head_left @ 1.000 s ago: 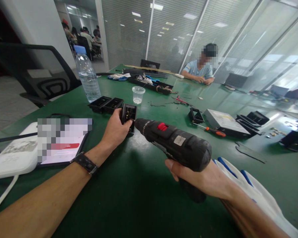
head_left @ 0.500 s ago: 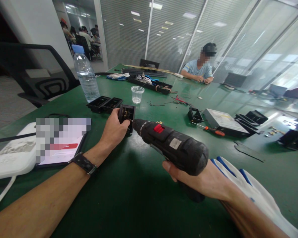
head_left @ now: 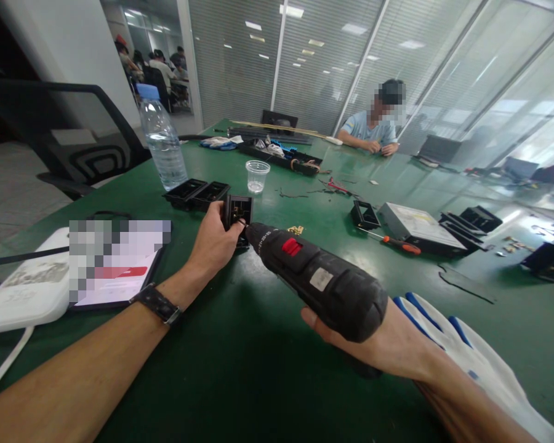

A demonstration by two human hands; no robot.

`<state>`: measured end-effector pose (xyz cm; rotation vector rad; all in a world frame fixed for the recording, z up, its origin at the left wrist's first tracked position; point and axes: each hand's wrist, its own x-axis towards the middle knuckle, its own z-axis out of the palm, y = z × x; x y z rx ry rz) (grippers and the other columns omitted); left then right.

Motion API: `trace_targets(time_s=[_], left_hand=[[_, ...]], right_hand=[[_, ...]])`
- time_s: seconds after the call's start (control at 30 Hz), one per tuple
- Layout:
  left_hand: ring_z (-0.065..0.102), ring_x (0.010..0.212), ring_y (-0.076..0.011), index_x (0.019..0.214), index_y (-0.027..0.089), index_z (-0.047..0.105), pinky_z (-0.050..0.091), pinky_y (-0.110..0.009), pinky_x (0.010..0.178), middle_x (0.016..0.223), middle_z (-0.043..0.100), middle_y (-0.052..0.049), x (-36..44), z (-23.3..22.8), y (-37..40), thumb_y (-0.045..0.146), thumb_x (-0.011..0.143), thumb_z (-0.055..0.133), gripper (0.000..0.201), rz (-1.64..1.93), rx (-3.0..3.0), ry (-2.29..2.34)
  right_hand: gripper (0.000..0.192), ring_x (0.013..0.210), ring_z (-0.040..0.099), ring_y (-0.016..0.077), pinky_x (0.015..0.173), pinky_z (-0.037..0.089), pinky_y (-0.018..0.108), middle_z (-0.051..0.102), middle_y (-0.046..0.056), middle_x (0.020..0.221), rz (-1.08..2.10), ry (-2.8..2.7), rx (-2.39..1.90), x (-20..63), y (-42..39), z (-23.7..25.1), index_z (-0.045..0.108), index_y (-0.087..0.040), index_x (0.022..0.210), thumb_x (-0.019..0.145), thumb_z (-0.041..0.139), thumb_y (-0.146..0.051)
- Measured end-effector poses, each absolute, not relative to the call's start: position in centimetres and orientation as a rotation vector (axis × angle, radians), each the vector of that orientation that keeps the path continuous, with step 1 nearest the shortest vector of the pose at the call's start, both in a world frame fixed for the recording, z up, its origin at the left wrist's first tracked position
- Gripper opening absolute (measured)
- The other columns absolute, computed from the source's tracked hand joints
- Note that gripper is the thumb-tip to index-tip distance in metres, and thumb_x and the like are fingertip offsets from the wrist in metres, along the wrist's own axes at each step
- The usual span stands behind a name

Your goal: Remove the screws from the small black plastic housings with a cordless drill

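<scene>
Risk: left hand clenches small black housing upright on counter; right hand grasps cordless screwdriver, whose tip could slip onto fingers.

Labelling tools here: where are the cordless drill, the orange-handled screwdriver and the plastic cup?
cordless drill [head_left: 323,280], head view, top of body.
orange-handled screwdriver [head_left: 402,245], head view, handle.
plastic cup [head_left: 257,177], head view, side wall.

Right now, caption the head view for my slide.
Left hand steadies a black box upright on the green table while the right hand aims a drill into it.
</scene>
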<state>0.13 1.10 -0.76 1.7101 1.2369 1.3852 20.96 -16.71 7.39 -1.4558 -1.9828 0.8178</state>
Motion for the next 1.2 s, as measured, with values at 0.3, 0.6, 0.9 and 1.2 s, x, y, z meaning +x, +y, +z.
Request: trace_targets(time_s=[0.3,0.6,0.9,1.2], left_hand=[[0.064,0.103,-0.0226,0.116,0.02,0.053,0.049,-0.046,0.099,0.113,0.067,-0.009,0.11,-0.89,1.09,0.03,0.081,0.065,0.039,1.389,1.682,1.234],[0.063,0.099,-0.0231,0.116,0.019,0.056,0.049,-0.044,0.094,0.11,0.067,-0.009,0.06,-0.76,1.08,0.031,0.079,0.066,0.04,1.376,1.726,1.3],[0.064,0.099,-0.0226,0.114,0.018,0.055,0.049,-0.044,0.095,0.11,0.067,-0.009,0.11,-0.64,1.06,0.03,0.078,0.066,0.04,1.375,1.691,1.277],[0.064,0.104,-0.0229,0.115,0.018,0.055,0.049,-0.045,0.099,0.114,0.067,-0.01,0.0,-0.96,1.28,0.029,0.078,0.067,0.04,1.383,1.667,1.225]], right_hand=[[0.02,0.054,0.045,0.0092,0.046,0.038,0.022,0.053,-0.003,0.063,0.911,-1.923,-1.481,20.71,-16.58,7.66,0.053,-0.02,0.074,0.084,0.064,-0.033],[0.018,0.066,0.049,0.0117,0.054,0.043,0.023,0.056,-0.002,0.075,0.825,-1.973,-1.474,21.28,-16.59,7.05,0.059,-0.02,0.09,0.084,0.067,-0.035],[0.02,0.055,0.044,0.008,0.046,0.036,0.021,0.053,-0.005,0.066,0.938,-1.931,-1.451,21.1,-16.58,7.06,0.053,-0.02,0.078,0.085,0.067,-0.033],[0.025,0.052,0.049,0.0091,0.046,0.038,0.022,0.054,-0.003,0.06,0.998,-1.884,-1.454,20.68,-16.31,7.91,0.05,-0.02,0.07,0.087,0.062,-0.035]])
